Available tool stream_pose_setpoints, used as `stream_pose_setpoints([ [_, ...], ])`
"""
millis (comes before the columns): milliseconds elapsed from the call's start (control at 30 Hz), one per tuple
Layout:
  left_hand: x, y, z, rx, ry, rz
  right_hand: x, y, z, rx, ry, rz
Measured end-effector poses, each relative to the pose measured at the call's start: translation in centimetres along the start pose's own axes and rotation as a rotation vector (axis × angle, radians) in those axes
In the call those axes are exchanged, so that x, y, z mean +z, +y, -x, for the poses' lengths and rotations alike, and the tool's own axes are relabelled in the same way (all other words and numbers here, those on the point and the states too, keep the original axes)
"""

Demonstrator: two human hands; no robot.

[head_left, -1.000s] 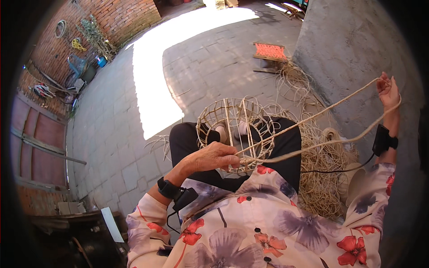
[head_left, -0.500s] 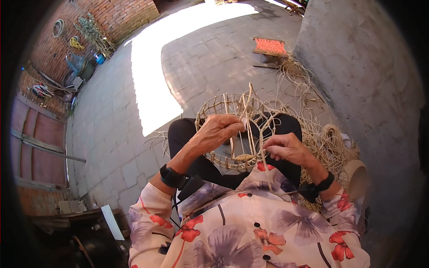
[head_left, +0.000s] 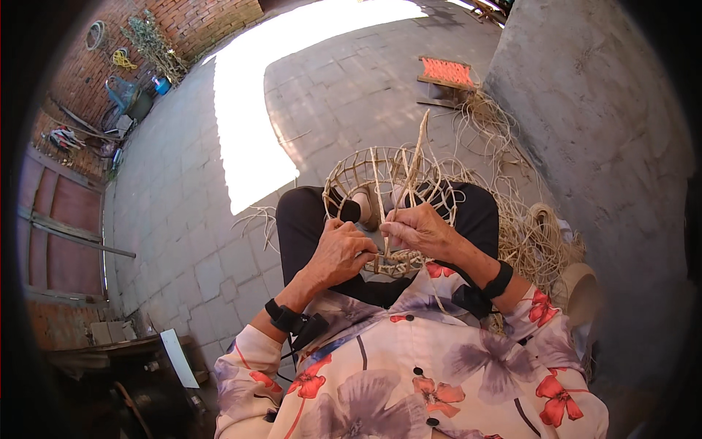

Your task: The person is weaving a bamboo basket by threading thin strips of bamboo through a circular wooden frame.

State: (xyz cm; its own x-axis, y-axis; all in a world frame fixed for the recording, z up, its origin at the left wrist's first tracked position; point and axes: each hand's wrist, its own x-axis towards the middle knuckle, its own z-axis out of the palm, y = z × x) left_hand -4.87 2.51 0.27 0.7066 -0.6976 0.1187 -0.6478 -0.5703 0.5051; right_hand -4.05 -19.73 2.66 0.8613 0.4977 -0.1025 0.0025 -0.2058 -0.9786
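A round, open basket frame (head_left: 353, 162) of thin ribs rests between my knees, tilted so that I look into it. Its near rim carries a short woven band (head_left: 395, 265) of pale cord. My left hand (head_left: 342, 252) is closed on the near left side of the frame, fingers curled over the rim. Just right of it, my right hand (head_left: 423, 233) pinches a pale strand of cord (head_left: 379, 183) that stands up across the opening. A thicker twisted bundle of cord (head_left: 419, 146) rises behind my right hand, with loose loops to its right.
A tangled heap of pale cord (head_left: 534, 241) lies at my right, by a grey wall (head_left: 592, 110). Farther off stands a low stool with an orange woven seat (head_left: 446, 72). A dark bench (head_left: 117, 358) is at lower left. Paving (head_left: 190, 241) stretches ahead.
My left hand has moved down and left from the strands to the near rim. My right hand has moved left and now pinches a strand above the woven band.
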Motion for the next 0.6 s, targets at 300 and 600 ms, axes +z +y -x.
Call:
stream_pose_setpoints([
  [300, 1.4, 0.0, 0.0, 0.008, 0.024, 0.056, -1.1, 3.1, -1.6, 0.137, 0.140, 0.045],
  [600, 1.7, 1.7, -1.1, -0.008, 0.139, 0.210, -2.3, 6.0, 0.2, 0.207, 0.184, 0.019],
])
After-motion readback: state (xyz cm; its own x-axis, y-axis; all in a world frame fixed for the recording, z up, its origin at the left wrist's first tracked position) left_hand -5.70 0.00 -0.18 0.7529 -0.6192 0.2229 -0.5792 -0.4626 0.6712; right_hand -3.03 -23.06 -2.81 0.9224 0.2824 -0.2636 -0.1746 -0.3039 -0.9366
